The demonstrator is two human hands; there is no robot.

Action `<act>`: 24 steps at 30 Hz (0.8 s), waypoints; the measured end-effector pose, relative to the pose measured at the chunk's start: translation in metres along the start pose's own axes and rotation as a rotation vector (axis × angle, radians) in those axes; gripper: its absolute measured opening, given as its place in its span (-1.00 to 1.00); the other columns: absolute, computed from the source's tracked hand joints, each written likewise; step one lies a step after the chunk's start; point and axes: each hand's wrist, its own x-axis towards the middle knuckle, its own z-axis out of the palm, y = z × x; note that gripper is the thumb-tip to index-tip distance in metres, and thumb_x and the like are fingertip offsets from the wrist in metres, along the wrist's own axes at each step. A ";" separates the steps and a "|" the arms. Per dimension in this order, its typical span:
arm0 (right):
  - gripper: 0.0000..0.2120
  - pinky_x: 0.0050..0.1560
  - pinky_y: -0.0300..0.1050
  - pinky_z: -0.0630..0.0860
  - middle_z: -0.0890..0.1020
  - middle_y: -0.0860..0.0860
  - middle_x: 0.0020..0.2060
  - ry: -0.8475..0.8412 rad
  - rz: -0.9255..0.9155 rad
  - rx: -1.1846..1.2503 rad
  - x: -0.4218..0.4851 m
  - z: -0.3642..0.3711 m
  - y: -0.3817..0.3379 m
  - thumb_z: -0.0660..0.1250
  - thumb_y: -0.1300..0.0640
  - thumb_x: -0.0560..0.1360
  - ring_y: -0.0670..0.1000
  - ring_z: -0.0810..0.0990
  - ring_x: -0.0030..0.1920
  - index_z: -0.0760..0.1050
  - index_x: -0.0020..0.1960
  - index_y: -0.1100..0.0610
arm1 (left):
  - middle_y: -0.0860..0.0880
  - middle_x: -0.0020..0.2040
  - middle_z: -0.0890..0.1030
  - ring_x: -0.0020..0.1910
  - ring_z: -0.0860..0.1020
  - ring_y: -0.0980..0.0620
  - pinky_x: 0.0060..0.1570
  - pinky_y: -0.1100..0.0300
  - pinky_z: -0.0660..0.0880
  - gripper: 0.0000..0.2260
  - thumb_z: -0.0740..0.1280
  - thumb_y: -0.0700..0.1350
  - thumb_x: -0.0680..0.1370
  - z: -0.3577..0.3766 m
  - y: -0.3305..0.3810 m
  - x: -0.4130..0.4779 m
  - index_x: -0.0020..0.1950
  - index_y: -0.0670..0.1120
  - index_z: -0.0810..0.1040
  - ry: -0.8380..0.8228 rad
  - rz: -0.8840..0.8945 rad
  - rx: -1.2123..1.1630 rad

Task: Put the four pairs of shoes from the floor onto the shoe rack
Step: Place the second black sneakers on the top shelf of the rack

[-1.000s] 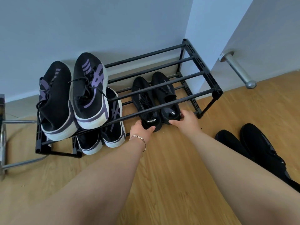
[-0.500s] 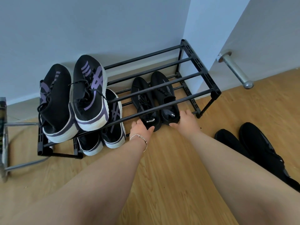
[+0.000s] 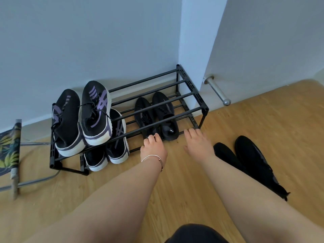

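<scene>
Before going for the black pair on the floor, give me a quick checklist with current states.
1. Plain black pair fully on the lower shelf: ok, heels near the front edge.
2. Right hand empty: ok, fingers spread.
3. Left hand clear of the shoes: not ok, fingertips at the left shoe's heel.
4. Floor pair reachable: ok, beside the right forearm.
5. Free space on the shoe rack: ok, top shelf's right half bare.
6. Purple-striped pairs stable: cannot tell.
</scene>
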 end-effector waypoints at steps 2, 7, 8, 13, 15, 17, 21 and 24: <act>-0.44 0.25 0.02 0.44 0.53 0.11 0.29 -0.003 0.002 -0.032 -0.013 -0.011 0.013 0.34 0.01 0.55 0.15 0.47 0.29 0.33 0.47 0.20 | -0.15 0.46 0.34 0.42 0.36 -0.15 0.28 0.01 0.43 -0.39 0.25 0.02 0.63 -0.009 0.013 -0.013 0.60 -0.13 0.10 0.019 0.034 0.036; -0.49 0.24 0.00 0.44 0.53 0.10 0.29 -0.002 0.050 -0.025 -0.049 -0.037 0.045 0.29 0.04 0.55 0.13 0.48 0.27 0.34 0.46 0.18 | -0.15 0.44 0.36 0.41 0.38 -0.14 0.27 0.02 0.43 -0.38 0.24 0.07 0.64 -0.034 0.049 -0.041 0.61 -0.13 0.11 0.068 0.079 0.079; -0.47 0.24 0.01 0.44 0.54 0.10 0.29 0.007 0.057 -0.016 -0.056 -0.042 0.052 0.31 0.01 0.55 0.12 0.49 0.27 0.34 0.45 0.18 | -0.15 0.45 0.36 0.40 0.38 -0.15 0.27 0.02 0.43 -0.38 0.24 0.07 0.64 -0.038 0.055 -0.046 0.61 -0.14 0.11 0.075 0.086 0.084; -0.52 0.14 0.04 0.47 0.58 0.11 0.16 -0.002 0.158 -0.013 -0.098 -0.057 0.090 0.33 -0.15 0.53 0.14 0.53 0.16 0.46 0.28 0.19 | -0.15 0.46 0.34 0.40 0.37 -0.15 0.27 0.02 0.41 -0.38 0.23 0.15 0.64 -0.046 0.090 -0.071 0.58 -0.15 0.16 0.018 0.114 0.077; -0.49 0.17 0.05 0.47 0.56 0.11 0.21 -0.015 0.210 -0.021 -0.107 -0.058 0.107 0.30 -0.17 0.55 0.15 0.50 0.21 0.44 0.32 0.18 | -0.14 0.42 0.36 0.38 0.38 -0.13 0.23 0.04 0.43 -0.42 0.23 0.16 0.63 -0.042 0.104 -0.075 0.53 -0.14 0.22 -0.015 0.113 0.063; -0.46 0.21 0.04 0.46 0.52 0.11 0.28 -0.021 0.268 -0.007 -0.110 -0.055 0.125 0.28 -0.18 0.56 0.15 0.48 0.27 0.40 0.38 0.17 | -0.13 0.41 0.37 0.37 0.37 -0.13 0.23 0.04 0.44 -0.47 0.24 0.14 0.63 -0.036 0.117 -0.069 0.50 -0.13 0.27 -0.043 0.123 0.036; -0.42 0.28 0.03 0.44 0.47 0.12 0.37 -0.032 0.399 0.051 -0.114 -0.038 0.160 0.27 -0.15 0.58 0.15 0.45 0.34 0.32 0.47 0.17 | -0.14 0.38 0.39 0.37 0.39 -0.13 0.23 0.04 0.46 -0.49 0.24 0.14 0.63 -0.013 0.142 -0.051 0.47 -0.13 0.31 -0.104 0.141 0.007; -0.43 0.29 0.04 0.45 0.48 0.12 0.35 -0.053 0.484 0.074 -0.116 -0.012 0.184 0.24 -0.17 0.59 0.15 0.45 0.33 0.33 0.46 0.16 | -0.18 0.40 0.38 0.38 0.40 -0.15 0.27 0.01 0.45 -0.45 0.24 0.16 0.63 0.012 0.163 -0.032 0.49 -0.16 0.29 -0.200 0.086 -0.047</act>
